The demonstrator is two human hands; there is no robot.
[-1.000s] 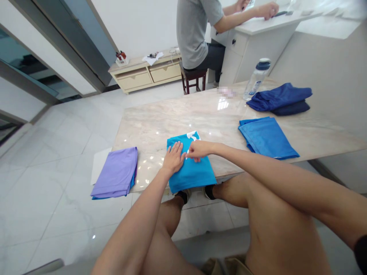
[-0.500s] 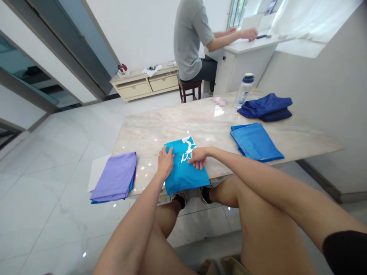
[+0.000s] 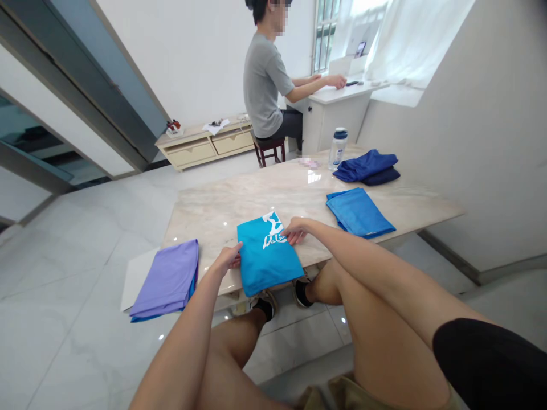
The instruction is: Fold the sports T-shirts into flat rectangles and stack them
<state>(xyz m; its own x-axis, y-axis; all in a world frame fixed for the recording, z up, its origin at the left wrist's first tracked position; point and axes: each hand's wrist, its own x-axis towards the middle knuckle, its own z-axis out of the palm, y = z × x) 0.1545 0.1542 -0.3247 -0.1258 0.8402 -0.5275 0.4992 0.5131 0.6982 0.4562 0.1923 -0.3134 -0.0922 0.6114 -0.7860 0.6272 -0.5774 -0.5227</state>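
Note:
A folded turquoise cloth point(image 3: 269, 265) with white lettering lies at the near edge of the marble table point(image 3: 213, 199), its lower part reaching past the edge. My left hand point(image 3: 229, 256) grips its left side, thumb on top and fingers underneath. At the right side, my right hand point(image 3: 296, 229) pinches the cloth's edge beside the lettering. A folded purple cloth point(image 3: 166, 276) over a blue one is at the table's left end. To the right is a folded blue cloth point(image 3: 360, 212), and behind it a crumpled dark blue cloth point(image 3: 366, 166).
A clear bottle point(image 3: 338, 149) with a dark blue cap stands at the table's far side. Beyond, a person in a grey shirt point(image 3: 262, 85) sits on a stool at a white desk point(image 3: 333, 114). A low cream cabinet point(image 3: 192, 152) lines the wall.
My left hand has moved off the cloth's top to its left edge and closed there. My right hand has shifted to the right edge, uncovering more lettering. The camera view has shifted.

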